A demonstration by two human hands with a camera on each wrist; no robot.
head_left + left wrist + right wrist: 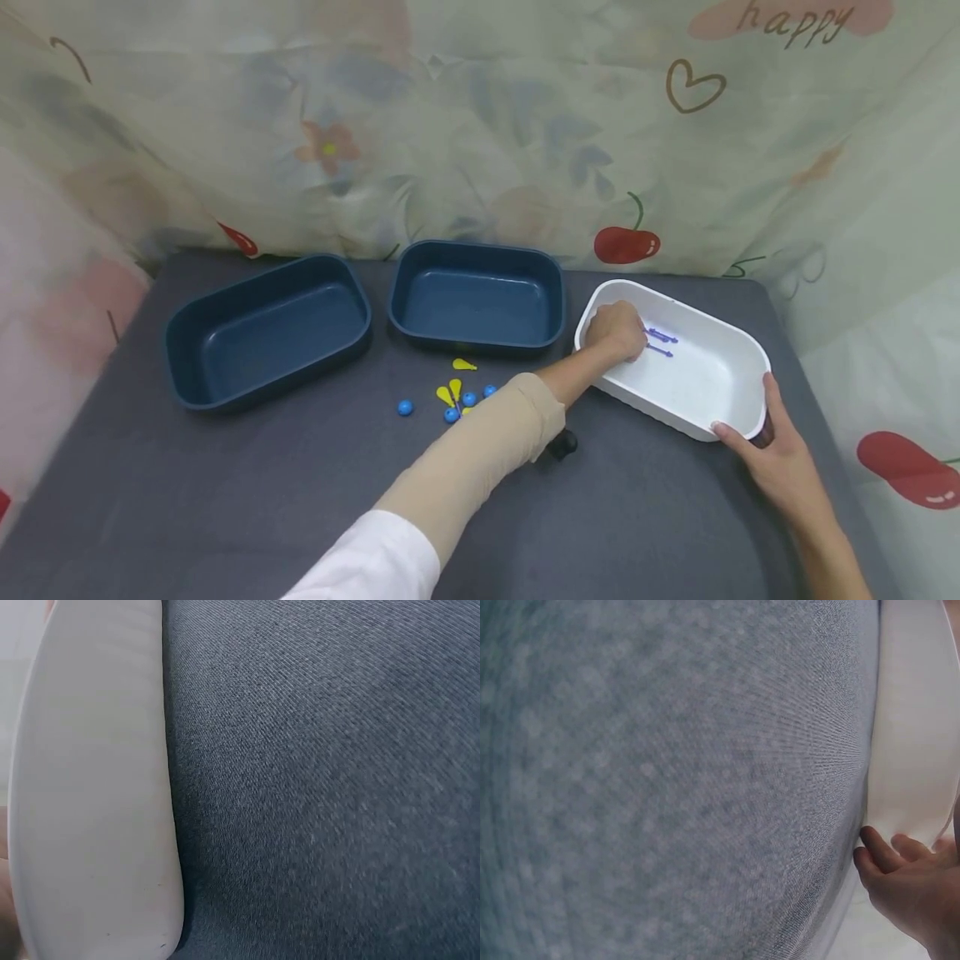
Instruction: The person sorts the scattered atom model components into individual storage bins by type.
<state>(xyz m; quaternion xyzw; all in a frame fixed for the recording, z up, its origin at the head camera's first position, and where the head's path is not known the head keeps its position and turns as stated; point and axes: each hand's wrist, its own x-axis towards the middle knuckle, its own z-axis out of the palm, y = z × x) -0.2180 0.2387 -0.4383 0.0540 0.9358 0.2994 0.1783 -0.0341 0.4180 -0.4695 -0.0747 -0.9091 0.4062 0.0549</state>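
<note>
My left hand [615, 331] reaches into the left end of a white plastic bin [723, 404], its knuckles up and fingers curled down. Right beside that hand, several thin purple sticks [662, 337] lie on the bin's floor. I cannot tell whether the fingers pinch any of them, as the fingertips are hidden. My right hand [780, 458] grips the bin's near right corner, thumb at the rim and fingers around the outside. In the right wrist view, its fingers [885, 859] bend against the outer wall. The left wrist view shows mostly the bin's outer side [97, 795].
Two dark blue bins stand on the grey cloth, one at left [191, 387] and one at centre back [480, 343]. Blue balls [405, 407] and yellow drop-shaped pieces [463, 364] lie before them, partly behind my left sleeve [480, 458]. A black object [562, 444] sits beside the sleeve.
</note>
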